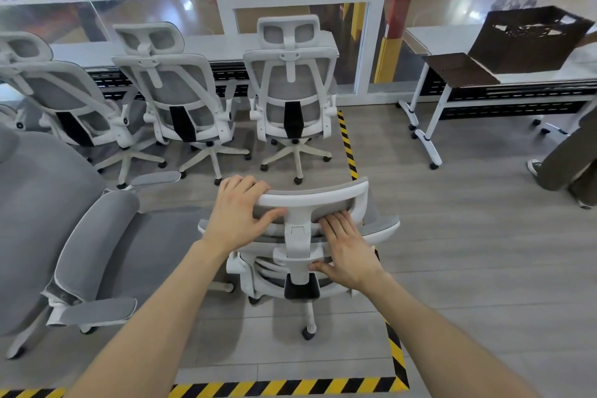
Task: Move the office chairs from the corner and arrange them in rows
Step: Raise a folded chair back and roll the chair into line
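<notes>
A white-framed office chair with grey mesh stands right in front of me, seen from behind and above. My left hand is wrapped over the left end of its headrest. My right hand lies against the back of the headrest beside the centre post, fingers on the mesh, thumb lower on the frame. Three matching chairs stand in a row ahead, facing the window: the right chair, the middle chair, the left chair. Another grey chair sits close at my left.
Yellow-black floor tape runs along the right of the chairs and across the front. A white wheeled table with a dark crate stands at the right. A person's trouser legs and shoes are at the far right. Glass partition ahead.
</notes>
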Tool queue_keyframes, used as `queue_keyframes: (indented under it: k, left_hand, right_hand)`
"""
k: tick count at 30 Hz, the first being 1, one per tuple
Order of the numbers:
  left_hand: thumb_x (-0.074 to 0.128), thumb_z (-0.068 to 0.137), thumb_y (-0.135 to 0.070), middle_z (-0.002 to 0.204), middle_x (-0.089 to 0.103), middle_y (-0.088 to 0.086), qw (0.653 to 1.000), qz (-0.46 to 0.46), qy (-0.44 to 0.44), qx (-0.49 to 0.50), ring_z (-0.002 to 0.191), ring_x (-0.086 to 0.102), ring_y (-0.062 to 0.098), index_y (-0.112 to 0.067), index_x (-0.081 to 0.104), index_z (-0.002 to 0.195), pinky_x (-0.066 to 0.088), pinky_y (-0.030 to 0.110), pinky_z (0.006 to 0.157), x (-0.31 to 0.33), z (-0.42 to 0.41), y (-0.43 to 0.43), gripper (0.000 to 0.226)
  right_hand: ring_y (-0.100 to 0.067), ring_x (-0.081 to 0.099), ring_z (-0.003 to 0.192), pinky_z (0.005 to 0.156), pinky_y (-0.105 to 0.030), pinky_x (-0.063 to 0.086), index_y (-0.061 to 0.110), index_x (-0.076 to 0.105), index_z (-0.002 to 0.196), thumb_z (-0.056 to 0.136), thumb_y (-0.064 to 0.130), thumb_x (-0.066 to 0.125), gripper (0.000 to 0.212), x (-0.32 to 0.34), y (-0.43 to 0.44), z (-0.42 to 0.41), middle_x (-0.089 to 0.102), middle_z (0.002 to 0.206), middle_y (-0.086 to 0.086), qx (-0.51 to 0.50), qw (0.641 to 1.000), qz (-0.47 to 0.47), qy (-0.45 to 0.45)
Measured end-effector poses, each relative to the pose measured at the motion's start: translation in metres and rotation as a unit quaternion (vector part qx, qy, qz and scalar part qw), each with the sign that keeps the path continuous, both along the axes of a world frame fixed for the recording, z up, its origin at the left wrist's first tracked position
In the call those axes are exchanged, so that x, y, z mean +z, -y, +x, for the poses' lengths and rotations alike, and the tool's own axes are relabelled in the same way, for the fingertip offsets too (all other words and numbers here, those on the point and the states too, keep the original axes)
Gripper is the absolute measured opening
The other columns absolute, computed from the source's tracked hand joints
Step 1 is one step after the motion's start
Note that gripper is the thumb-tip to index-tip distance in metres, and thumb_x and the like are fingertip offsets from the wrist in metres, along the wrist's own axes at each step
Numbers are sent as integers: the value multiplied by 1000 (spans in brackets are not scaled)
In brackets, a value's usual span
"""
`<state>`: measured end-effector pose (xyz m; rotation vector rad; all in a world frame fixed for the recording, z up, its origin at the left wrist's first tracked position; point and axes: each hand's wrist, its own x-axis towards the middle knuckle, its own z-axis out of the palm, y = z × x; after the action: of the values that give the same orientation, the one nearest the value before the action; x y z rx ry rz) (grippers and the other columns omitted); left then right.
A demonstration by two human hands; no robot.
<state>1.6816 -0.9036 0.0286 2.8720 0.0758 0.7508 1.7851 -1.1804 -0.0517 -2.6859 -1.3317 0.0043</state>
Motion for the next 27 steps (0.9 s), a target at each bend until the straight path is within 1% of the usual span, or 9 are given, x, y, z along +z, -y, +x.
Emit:
queue_keyframes:
  k: [4, 6, 12, 16, 20, 24, 27]
  left_hand:
    - [63, 98, -74, 101, 54, -10, 1000, -6, -1, -2, 98, 50, 19, -25, 64, 107, 42, 46, 101, -1, -4, -5, 50]
    - [62, 97, -75, 101, 55, -10, 1000, -9, -3, -7, 100, 51, 19, -25, 63, 106, 42, 46, 103, 0, -4, -6, 51]
    - [60, 92, -85, 100, 53, -10, 999, -34, -16, -21, 99, 48, 18, -25, 62, 106, 39, 44, 105, 4, 0, -6, 61]
    - [60, 91, -87, 101, 54, -10, 999, -36, -31, -20, 102, 49, 19, -26, 62, 107, 40, 48, 109, 4, 1, -10, 63]
    - [59, 92, -87, 101, 53, -11, 999, -38, -33, -17, 103, 48, 18, -27, 59, 106, 40, 48, 109, 6, 2, -11, 62]
    - [59, 92, -87, 104, 55, -10, 999, -20, -39, -6, 106, 52, 20, -27, 62, 114, 40, 48, 112, 7, 1, -8, 64]
    - [51, 93, -88, 113, 61, -9, 997, 8, -75, 14, 113, 56, 20, -27, 64, 123, 38, 46, 117, 15, -1, -5, 69]
  right_hand:
    - [-30, 14, 167, 138, -46, -4, 12, 22, 171, 89, 87, 55, 116, 2, -3, -6, 29, 174, -8, 1, 1000, 9, 5]
    - [-30, 14, 167, 137, -45, -6, 12, 22, 171, 89, 86, 56, 116, 4, -3, -8, 29, 175, -9, -1, 1000, 11, 5]
    - [-31, 22, 164, 139, -47, 2, 10, 28, 169, 88, 86, 57, 115, 11, -5, -9, 34, 171, -10, -7, 1000, -4, 13]
    - [-32, 24, 163, 139, -48, 3, 10, 29, 167, 87, 86, 59, 114, 15, -7, -10, 36, 170, -11, -12, 1000, -11, 15]
    - [-31, 25, 162, 139, -49, 7, 11, 28, 167, 87, 86, 60, 114, 19, -10, -11, 36, 169, -9, -13, 1000, -24, 11]
    - [-29, 29, 159, 138, -49, 11, 13, 31, 165, 84, 86, 63, 113, 22, -10, -9, 40, 165, -7, -13, 1000, -21, -7]
    - [-26, 34, 157, 137, -46, 16, 17, 31, 165, 89, 77, 65, 102, 36, -8, -12, 43, 164, -3, -8, 1000, -8, -21]
